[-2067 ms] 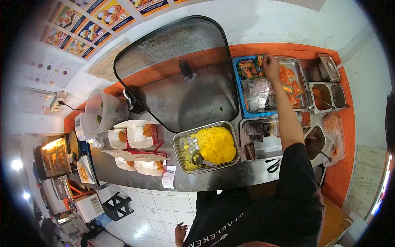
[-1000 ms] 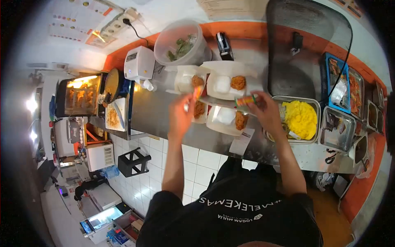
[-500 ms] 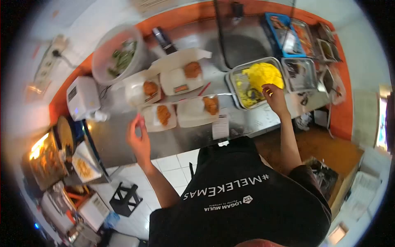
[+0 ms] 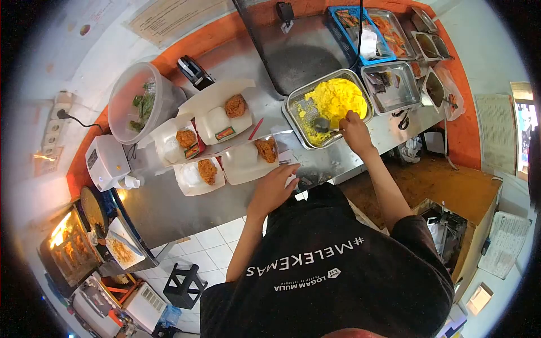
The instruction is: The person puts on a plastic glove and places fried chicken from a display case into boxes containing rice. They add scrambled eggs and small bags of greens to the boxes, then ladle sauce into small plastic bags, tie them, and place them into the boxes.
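My right hand [image 4: 355, 134] is closed on the handle of a metal spoon [image 4: 322, 124]. The spoon's bowl rests among yellow crumbs in a metal tray [image 4: 297, 137], beside a large yellow mound [image 4: 340, 100] that looks like scrambled egg. Fingers apart, my left hand [image 4: 275, 190] hovers by the counter's front edge, over a white paper slip [image 4: 286, 158] that it partly hides. Just beyond it is an open white box [image 4: 239, 160] with rice and a fried piece [image 4: 266, 149]. Several such boxes stand together, two with small red-and-green sachets [image 4: 225, 133].
A clear tub [image 4: 116, 111] of leaves and a white device [image 4: 105, 162] stand left. At the right are a blue basket [image 4: 376, 46], an empty-looking steel tray [image 4: 397, 102] and black scissors [image 4: 403, 120]. A black stool [image 4: 183, 285] is on the floor.
My left hand has moved right, from beside the left boxes to near the paper slip. My right hand has come down to the tray's front and closed on the spoon. The view has shifted.
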Demonstrator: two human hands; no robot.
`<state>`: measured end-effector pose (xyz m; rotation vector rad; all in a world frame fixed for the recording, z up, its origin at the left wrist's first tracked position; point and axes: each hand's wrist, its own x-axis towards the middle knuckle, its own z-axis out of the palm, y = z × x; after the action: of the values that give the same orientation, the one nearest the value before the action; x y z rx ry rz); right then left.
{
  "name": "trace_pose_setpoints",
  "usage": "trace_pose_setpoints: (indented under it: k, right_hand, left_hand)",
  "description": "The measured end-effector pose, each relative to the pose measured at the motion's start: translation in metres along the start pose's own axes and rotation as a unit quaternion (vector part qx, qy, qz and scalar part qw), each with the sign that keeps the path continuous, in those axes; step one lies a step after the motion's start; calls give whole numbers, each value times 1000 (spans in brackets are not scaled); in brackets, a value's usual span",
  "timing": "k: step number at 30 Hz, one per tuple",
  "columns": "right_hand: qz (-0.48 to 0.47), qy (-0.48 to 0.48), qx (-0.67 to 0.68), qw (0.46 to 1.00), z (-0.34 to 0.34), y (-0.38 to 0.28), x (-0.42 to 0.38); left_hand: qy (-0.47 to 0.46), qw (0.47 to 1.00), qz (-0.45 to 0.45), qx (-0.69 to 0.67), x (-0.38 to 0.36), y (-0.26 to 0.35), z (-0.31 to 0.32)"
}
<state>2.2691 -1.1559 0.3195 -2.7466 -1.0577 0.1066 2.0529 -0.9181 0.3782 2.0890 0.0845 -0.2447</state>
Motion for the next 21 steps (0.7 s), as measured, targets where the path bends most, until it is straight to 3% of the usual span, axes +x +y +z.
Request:
trace_pose_setpoints:
  k: [1,2,4,6,9,10,12,14,16,17,18,19,20,21]
  right_hand:
    - [-51,-3,19,999,-5,-2,0]
    - [-55,-4,20,998,-6,-5,0]
    - [-29,-31,154,987,-10,-11,-4]
    - [-12,-56,187,981,-24,-11,-3]
    - [41,115,176,977,-42,-14,3]
    - [39,112,179,977,-27,-7,3]
    - [51,-48,106,992,14,10,0]
    - [-34,-57,79,995,17,-17,-8]
    - [-26,-136,131,982,20,-37,-14]
    - [-30,-140,132,981,23,-40,-19]
    - [-82,-84,150,982,29,-42,-23]
    - [-134,-27,168,976,29,-44,-23]
    - [-140,-29,169,975,26,-38,-19]
    - [-34,-43,283,958,23,-27,-11]
  left_hand:
    - [2,1000,-2,1,6,-1,8]
    - [-3,1000,-6,2,13,-3,16]
    - [-7,1000,-17,1,25,-3,35]
    - [9,993,-109,-51,41,-2,56]
    - [3,981,-133,-144,59,-13,88]
    - [6,980,-137,-144,64,-12,95]
    - [58,981,-129,-135,71,-11,107]
    - [72,981,-141,-114,73,-12,117]
    - [88,980,-152,-93,78,-11,116]
    - [62,981,-152,-104,77,-11,111]
    - [36,982,-149,-114,78,-10,107]
    - [75,985,-112,-111,80,-10,106]
    - [80,984,-115,-113,80,-11,106]
    - [86,975,-129,-156,78,-12,106]
